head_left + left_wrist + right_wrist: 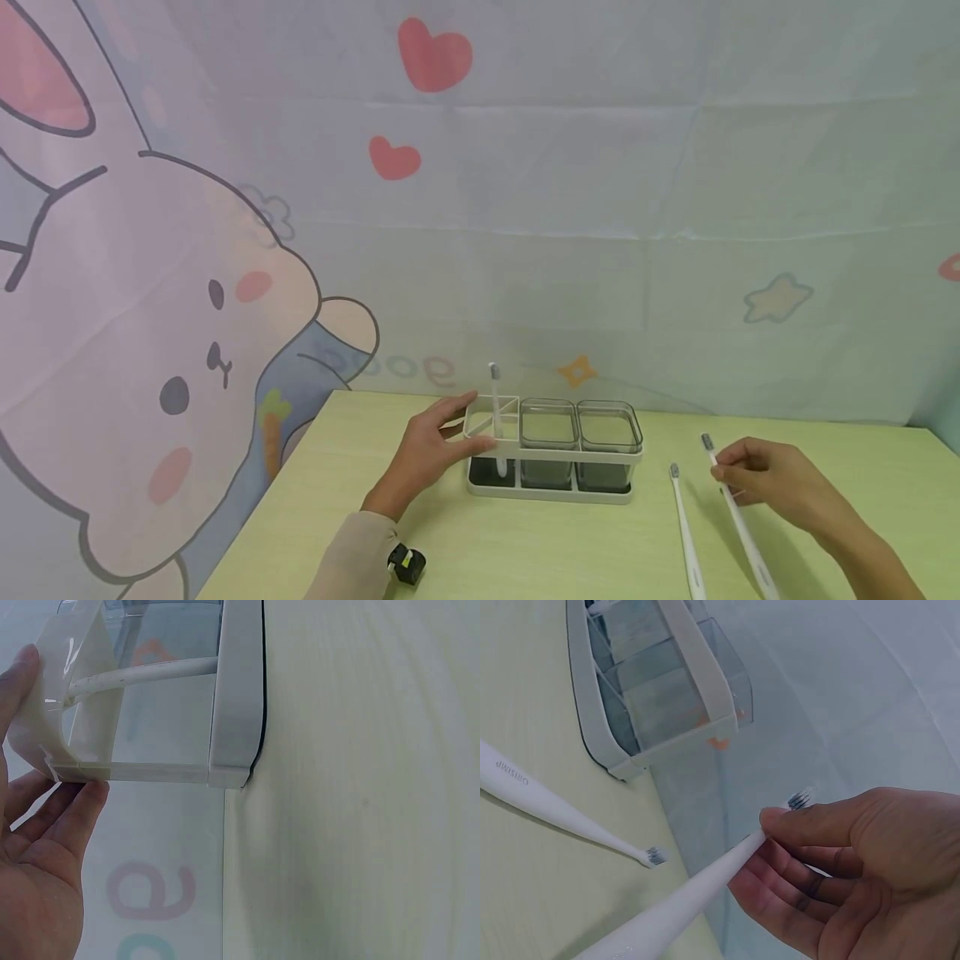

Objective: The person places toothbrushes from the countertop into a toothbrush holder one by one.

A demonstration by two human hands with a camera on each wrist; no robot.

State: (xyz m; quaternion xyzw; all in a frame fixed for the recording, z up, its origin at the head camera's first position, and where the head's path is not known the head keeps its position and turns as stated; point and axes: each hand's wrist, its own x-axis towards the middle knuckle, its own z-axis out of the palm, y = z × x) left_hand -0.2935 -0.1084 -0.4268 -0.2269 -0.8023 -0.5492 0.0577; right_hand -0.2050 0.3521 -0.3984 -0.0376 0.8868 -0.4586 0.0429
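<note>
A white toothbrush holder (553,454) stands on the pale green desk (525,550), at 12 o'clock from the person. Its left compartment, split by thin dividers, holds one white toothbrush (497,417) standing almost upright, bristles up; the two compartments to its right each hold a clear square cup (548,425), and I cannot tell whether anything is in them.

The left hand (431,450) rests its nearly straight fingers against the holder's left end, thumb on the top rim. The right hand (765,479), at 3 o'clock from the holder, pinches a second white toothbrush (738,521) near its head between thumb and curled fingers. A third toothbrush (686,537) lies on the desk just left of it, bristles pointing toward the holder.

Only the right wrist view shows grey lettering on that lying handle (525,787); it is too small to read surely. The left wrist view shows the standing brush's handle (142,675) through the holder's clear wall. In the head view, "goo" appears mirrored on the backdrop (420,367), beside a cartoon rabbit (187,358).
</note>
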